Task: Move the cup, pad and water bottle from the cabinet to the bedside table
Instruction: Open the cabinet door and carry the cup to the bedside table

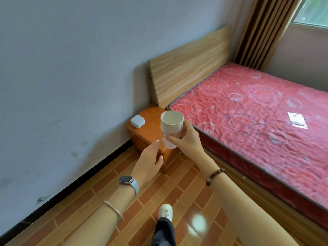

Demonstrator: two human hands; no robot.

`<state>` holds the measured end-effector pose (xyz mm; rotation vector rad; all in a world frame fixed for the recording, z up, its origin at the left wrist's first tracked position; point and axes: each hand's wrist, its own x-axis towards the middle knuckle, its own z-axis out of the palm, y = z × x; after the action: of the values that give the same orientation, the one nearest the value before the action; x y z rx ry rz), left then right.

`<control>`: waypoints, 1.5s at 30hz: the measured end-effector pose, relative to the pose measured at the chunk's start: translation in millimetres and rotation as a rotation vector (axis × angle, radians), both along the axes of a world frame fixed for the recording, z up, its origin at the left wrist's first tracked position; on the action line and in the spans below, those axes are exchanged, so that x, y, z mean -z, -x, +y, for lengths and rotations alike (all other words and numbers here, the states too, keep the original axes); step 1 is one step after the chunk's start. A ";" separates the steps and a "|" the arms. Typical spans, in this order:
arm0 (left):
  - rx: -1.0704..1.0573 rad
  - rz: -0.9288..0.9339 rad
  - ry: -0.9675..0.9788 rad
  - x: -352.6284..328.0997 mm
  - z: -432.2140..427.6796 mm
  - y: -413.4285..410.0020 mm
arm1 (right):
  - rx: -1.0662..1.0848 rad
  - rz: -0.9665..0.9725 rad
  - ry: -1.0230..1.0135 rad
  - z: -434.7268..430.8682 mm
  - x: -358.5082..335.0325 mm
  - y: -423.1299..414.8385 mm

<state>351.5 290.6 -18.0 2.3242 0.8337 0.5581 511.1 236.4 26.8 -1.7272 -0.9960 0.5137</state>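
Observation:
An open-topped white cup (pixel 171 125) hangs upright in the air above the front of the small orange wooden bedside table (pixel 152 119). My right hand (pixel 188 141) is wrapped around the cup from the right. Fingers straight and apart, my left hand (pixel 148 165) reaches up from below left, its fingertips touching a pale part low on the cup's side. A white square pad (pixel 137 121) lies on the table's back left corner, by the wall. No water bottle or cabinet is in view.
The table stands in the corner between a grey wall (pixel 71 77) and a bed with a red mattress (pixel 257 112) and wooden headboard (pixel 190 64). A white slip of paper (pixel 297 119) lies on the mattress. My slippered foot (pixel 165 212) is on the brick-tiled floor.

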 end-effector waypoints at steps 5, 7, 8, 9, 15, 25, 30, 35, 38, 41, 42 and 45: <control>-0.009 0.029 0.083 14.4 56.3 -39.1 | -0.020 -0.011 0.012 57.2 8.9 -37.2; -0.009 0.043 0.104 17.4 83.6 -55.1 | -0.028 0.003 0.009 80.9 9.3 -52.9; -0.012 0.048 0.112 18.3 96.8 -63.1 | -0.034 0.011 0.009 93.0 9.0 -60.7; -0.014 0.050 0.123 19.0 109.0 -70.6 | -0.038 0.011 0.010 105.3 8.5 -67.8; -0.040 0.015 0.206 23.7 172.7 -106.4 | -0.041 0.011 0.006 172.8 16.9 -104.6; -0.109 0.038 0.265 50.1 230.8 -161.6 | -0.103 0.062 0.070 246.6 54.2 -168.0; -0.205 0.023 0.338 62.3 256.6 -209.4 | -0.184 0.088 0.109 287.2 71.8 -213.8; -0.312 -0.009 0.364 66.6 290.0 -260.7 | -0.278 0.060 0.154 336.8 78.0 -267.9; -0.362 -0.056 0.405 73.9 308.8 -282.6 | -0.349 0.029 0.180 365.4 85.4 -292.5; -0.401 -0.110 0.418 85.1 326.2 -299.0 | -0.416 0.025 0.178 393.7 97.5 -308.6; -0.416 -0.124 0.421 89.0 332.2 -303.7 | -0.432 0.033 0.177 402.9 102.7 -312.1; -0.454 -0.141 0.429 104.4 354.4 -317.4 | -0.449 0.063 0.183 429.5 123.2 -320.8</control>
<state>669.0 645.0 -122.4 1.6935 1.2817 0.6468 831.9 665.9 -96.4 -1.6327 -1.3317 0.9662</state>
